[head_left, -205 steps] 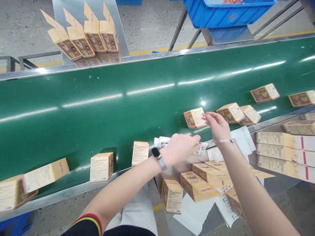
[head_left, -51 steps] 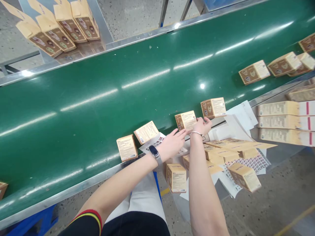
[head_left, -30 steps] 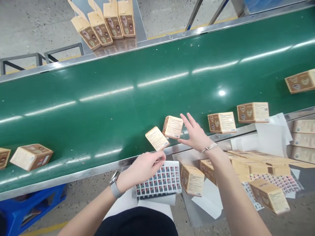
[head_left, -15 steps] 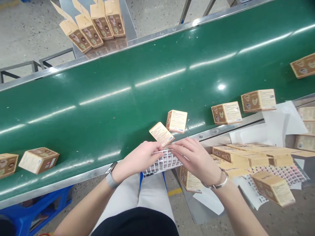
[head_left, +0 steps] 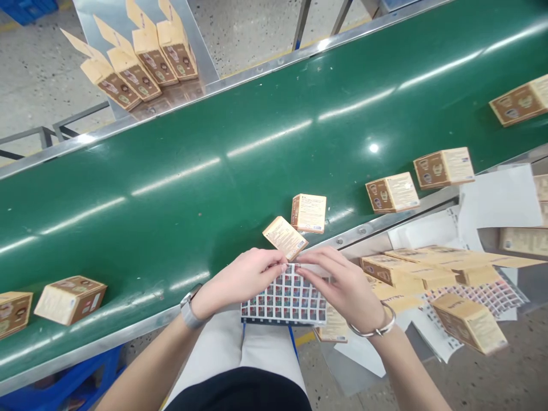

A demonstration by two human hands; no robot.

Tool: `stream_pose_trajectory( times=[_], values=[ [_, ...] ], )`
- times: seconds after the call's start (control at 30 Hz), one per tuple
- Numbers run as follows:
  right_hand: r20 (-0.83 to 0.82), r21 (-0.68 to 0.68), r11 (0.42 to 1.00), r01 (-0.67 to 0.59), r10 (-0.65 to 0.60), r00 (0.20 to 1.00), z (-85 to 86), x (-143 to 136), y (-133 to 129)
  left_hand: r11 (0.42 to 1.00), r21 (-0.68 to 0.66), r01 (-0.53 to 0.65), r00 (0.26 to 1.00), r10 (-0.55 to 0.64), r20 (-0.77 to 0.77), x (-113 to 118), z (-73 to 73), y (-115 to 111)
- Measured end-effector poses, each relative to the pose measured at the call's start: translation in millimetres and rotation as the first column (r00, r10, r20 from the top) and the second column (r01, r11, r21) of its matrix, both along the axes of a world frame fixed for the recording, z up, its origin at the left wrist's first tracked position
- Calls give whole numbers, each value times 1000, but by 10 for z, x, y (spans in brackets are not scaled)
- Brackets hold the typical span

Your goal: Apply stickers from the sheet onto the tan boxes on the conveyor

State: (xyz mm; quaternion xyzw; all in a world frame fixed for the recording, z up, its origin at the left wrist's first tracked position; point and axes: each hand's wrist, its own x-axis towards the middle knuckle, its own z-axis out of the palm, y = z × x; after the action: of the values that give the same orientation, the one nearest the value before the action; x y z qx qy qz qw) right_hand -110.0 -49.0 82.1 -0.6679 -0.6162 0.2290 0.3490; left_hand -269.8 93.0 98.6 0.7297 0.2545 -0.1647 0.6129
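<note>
A sheet of small stickers, printed in a grid, hangs between my hands above my lap. My left hand pinches its upper edge with thumb and forefinger. On the same edge, a little to the right, the fingertips of my right hand are closed. Just beyond them a small cardboard box lies tilted on the green conveyor belt, near my left fingertips. A second printed box stands against it, farther back. Whether a single sticker is lifted from the sheet is too small to tell.
More boxes sit on the green belt to the right and left. At right, a side table holds open boxes, white papers and another sticker sheet. Open-flapped boxes stand across the belt. A metal rail edges it.
The sticker sheet has tipped to face me, so more of its rows show. My hands stay close together at its upper edge. The view has shifted slightly.
</note>
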Motion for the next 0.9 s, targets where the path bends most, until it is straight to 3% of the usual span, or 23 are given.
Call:
stream_pose_trajectory(
  times=[0.2,0.33,0.43,0.5,0.57,0.67,0.73,0.8,0.83,0.9],
  values=[
    [-40,-35,999,-28,27,999,33,34,80,992,109,66,998,-64,-29,137,54,68],
    [152,42,999,-31,24,988,9,68,91,988,124,92,996,-90,-20,196,48,123],
    [355,146,989,-23,-31,935,-40,73,93,989,125,83,997,-82,-10,235,6,152],
    [404,191,982,-2,-77,912,-71,59,105,988,128,83,997,-83,1,261,-39,175],
    [326,208,977,52,-119,938,-95,46,122,986,140,91,995,-94,14,283,-93,213],
    [-3,126,960,250,-252,968,-161,100,141,974,193,116,992,-123,27,322,-180,295],
    [-272,-28,866,499,-487,830,-276,234,151,957,248,151,985,-166,40,382,-240,343],
    [-424,-213,659,722,-728,539,-470,453,175,929,307,208,967,-242,77,496,-307,353],
    [-442,-268,556,786,-796,413,-590,581,196,911,334,241,952,-290,102,574,-346,340],
    [-450,-314,449,836,-846,286,-843,829,255,869,388,308,910,-388,146,762,-437,277]
  ],
)
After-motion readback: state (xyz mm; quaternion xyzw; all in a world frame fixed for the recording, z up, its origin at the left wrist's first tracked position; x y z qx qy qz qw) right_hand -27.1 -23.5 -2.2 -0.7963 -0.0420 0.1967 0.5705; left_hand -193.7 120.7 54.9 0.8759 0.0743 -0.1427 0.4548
